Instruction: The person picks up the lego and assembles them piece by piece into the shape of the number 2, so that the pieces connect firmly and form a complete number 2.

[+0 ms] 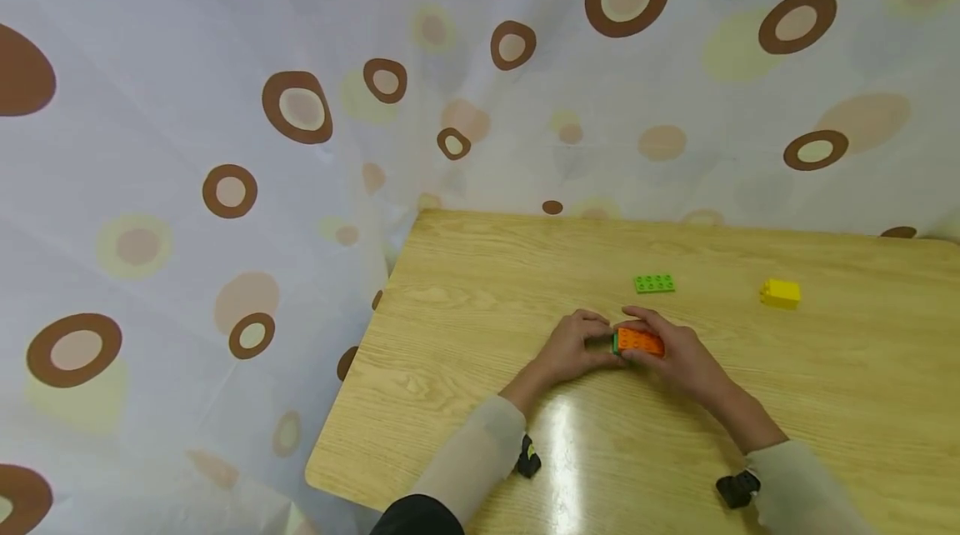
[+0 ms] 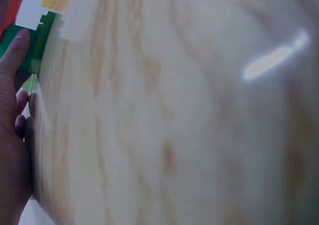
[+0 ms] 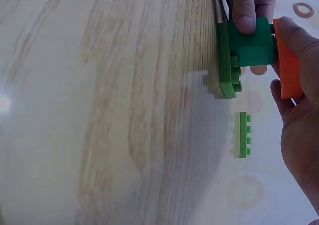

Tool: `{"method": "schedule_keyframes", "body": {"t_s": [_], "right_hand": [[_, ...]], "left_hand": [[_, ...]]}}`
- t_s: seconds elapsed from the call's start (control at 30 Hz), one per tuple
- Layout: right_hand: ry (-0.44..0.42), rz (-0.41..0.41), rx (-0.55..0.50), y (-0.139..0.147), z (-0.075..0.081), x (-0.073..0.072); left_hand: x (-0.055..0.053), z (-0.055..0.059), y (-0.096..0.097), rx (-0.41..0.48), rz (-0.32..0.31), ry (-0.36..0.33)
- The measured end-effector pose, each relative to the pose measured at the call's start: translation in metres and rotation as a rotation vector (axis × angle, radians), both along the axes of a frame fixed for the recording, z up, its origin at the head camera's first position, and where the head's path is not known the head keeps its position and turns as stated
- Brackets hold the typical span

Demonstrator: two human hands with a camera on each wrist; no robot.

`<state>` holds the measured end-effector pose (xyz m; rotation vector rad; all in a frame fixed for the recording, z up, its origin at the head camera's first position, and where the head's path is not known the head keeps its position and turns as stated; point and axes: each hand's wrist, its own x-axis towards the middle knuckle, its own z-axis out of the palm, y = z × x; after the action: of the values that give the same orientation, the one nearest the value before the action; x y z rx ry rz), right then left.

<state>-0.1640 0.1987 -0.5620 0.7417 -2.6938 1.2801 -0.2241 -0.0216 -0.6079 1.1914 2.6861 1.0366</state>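
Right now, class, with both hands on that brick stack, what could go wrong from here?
1. The orange brick may be sitting askew on the dark green brick, so pressing could jam it or pop it off.
2. The right hand and left hand crowd the stack, hiding its alignment from above.

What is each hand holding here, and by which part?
Both hold one brick stack: the right hand grips the orange brick on top, the left hand pinches the dark green brick beneath, thumb on its side.
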Motion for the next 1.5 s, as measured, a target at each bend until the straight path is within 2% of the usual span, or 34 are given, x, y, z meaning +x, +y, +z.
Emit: {"method": "schedule_keyframes", "body": {"t_s": [0.23,0.5,0.77,0.97,1.1,1.33,1.5], "right_hand": [[0.034,0.000,0.036,-0.003,0.000,-0.003],[0.034,0.020,0.142,-0.010,0.004,-0.004],[0.031,0.029,0.205,-0.016,0.008,-0.005],[0.016,0.006,0.225,-0.011,0.011,-0.002],[0.023,0.019,0.231,-0.009,0.013,0.001],[0.095,-0.003,0.225,-0.008,0.014,0.004],[0.085,0.005,0.226,-0.010,0.017,0.000]], "left_hand": [[0.002,0.001,-0.001,-0.006,0.003,0.015],[0.008,-0.001,-0.006,-0.008,0.016,0.035],[0.008,-0.004,-0.004,0.020,-0.018,0.068],[0.010,-0.004,0.002,0.026,-0.039,0.075],[0.012,-0.001,0.003,0.012,-0.013,0.081],[0.011,0.001,0.002,-0.018,0.003,0.066],[0.009,0.003,0.000,-0.012,0.015,0.077]]}}
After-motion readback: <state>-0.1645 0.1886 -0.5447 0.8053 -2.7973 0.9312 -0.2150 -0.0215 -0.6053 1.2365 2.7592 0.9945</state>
